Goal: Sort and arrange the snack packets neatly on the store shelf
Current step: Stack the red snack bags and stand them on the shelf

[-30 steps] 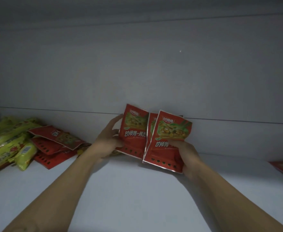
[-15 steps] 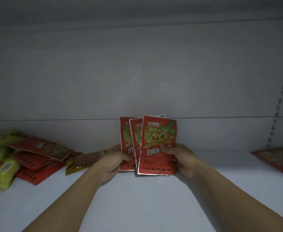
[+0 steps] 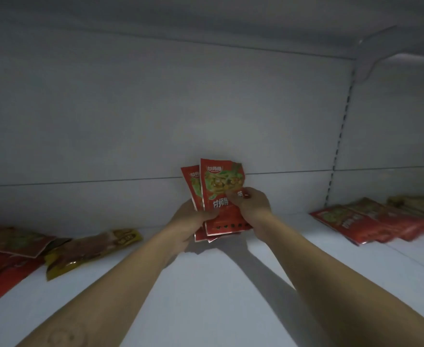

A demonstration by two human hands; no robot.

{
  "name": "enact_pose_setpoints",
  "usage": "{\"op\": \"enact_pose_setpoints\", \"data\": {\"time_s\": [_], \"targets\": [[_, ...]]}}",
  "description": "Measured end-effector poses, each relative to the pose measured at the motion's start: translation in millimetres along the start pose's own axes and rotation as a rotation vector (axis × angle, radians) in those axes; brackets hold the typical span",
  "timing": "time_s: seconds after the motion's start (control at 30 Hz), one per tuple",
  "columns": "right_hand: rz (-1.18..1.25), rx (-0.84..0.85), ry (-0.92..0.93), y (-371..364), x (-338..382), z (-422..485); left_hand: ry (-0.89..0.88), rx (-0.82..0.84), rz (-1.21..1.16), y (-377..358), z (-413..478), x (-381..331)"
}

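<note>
Both hands hold a small bunch of red snack packets [image 3: 220, 186] upright near the back wall of the white shelf [image 3: 205, 296]. My left hand [image 3: 193, 219] grips the bunch from the left, fingers curled round its lower edge. My right hand [image 3: 252, 205] pinches the front packet from the right, thumb on its face. The packets overlap closely, and a second one shows behind the front packet on the left. Their bottom edges hang just above the shelf.
A row of red packets [image 3: 371, 222] lies on the shelf at the right, past a slotted upright [image 3: 338, 136]. At the left lie more red packets [image 3: 8, 249] and a yellow-brown packet [image 3: 88, 250]. The shelf above [image 3: 231, 23] hangs close overhead.
The fanned packets have been drawn together into a tighter bunch. The view has swung to the right, so the left pile slid out and the right row came in.
</note>
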State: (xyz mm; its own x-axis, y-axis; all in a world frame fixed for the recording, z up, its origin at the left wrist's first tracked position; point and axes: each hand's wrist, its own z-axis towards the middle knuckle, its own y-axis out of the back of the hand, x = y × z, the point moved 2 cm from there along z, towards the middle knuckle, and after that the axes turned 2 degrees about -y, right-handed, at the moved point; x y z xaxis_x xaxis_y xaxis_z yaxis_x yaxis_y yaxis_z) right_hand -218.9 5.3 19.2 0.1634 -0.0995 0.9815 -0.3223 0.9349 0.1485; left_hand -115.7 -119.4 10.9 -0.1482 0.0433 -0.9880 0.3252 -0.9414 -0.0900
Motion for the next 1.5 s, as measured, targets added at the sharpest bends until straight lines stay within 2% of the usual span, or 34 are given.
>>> {"op": "enact_pose_setpoints", "data": {"time_s": [0.13, 0.27, 0.33, 0.5, 0.63, 0.73, 0.93, 1.13, 1.2, 1.27, 1.33, 1.37, 1.5], "targets": [[-0.26, -0.057, 0.096, 42.2, 15.1, -14.4, -0.054, 0.052, -0.077, -40.5, 14.7, -5.6], [-0.304, -0.029, 0.007, 109.3, 14.6, -35.3, -0.047, 0.127, -0.108, -88.5, 18.9, 0.8], [-0.248, -0.071, -0.036, 142.6, 7.8, -44.6, -0.034, 0.199, -0.109, -112.1, 19.5, 3.7], [-0.047, -0.303, -0.04, 218.2, -4.9, -66.0, -0.031, 0.319, -0.07, -183.6, 19.7, 2.7], [0.06, -0.361, -0.01, 282.5, -4.6, -67.6, -0.022, 0.381, -0.033, -245.1, 18.6, 1.1], [0.031, -0.383, 0.005, 328.5, -10.1, -56.5, -0.027, 0.298, -0.058, -286.7, 25.8, 10.2], [-0.247, -0.556, 0.002, 442.7, -38.3, -31.5, -0.046, 0.022, 0.017, -344.6, 48.8, 28.5], [-0.665, -0.38, -0.078, 506.2, -77.1, -15.4, -0.047, -0.089, 0.066, -398.7, 41.5, 51.9], [-0.974, -0.348, -0.064, 509.2, -83.0, -11.6, -0.046, -0.107, 0.058, -413.6, 39.8, 55.3], [-1.239, -0.396, 0.011, 506.8, -90.6, -13.2, -0.049, -0.119, 0.053, -426.3, 40.3, 56.8], [-1.253, -0.385, 0.108, 503.1, -98.0, -19.0, -0.059, -0.12, 0.053, -437.5, 42.7, 57.0], [-1.227, -0.327, 0.145, 503.2, -101.9, -21.3, -0.062, -0.114, 0.051, -443.2, 44.4, 56.0], [-1.185, 0.009, 0.112, 513.2, -117.6, -28.5, -0.026, -0.105, 0.033, -461.0, 52.8, 48.6]]}}
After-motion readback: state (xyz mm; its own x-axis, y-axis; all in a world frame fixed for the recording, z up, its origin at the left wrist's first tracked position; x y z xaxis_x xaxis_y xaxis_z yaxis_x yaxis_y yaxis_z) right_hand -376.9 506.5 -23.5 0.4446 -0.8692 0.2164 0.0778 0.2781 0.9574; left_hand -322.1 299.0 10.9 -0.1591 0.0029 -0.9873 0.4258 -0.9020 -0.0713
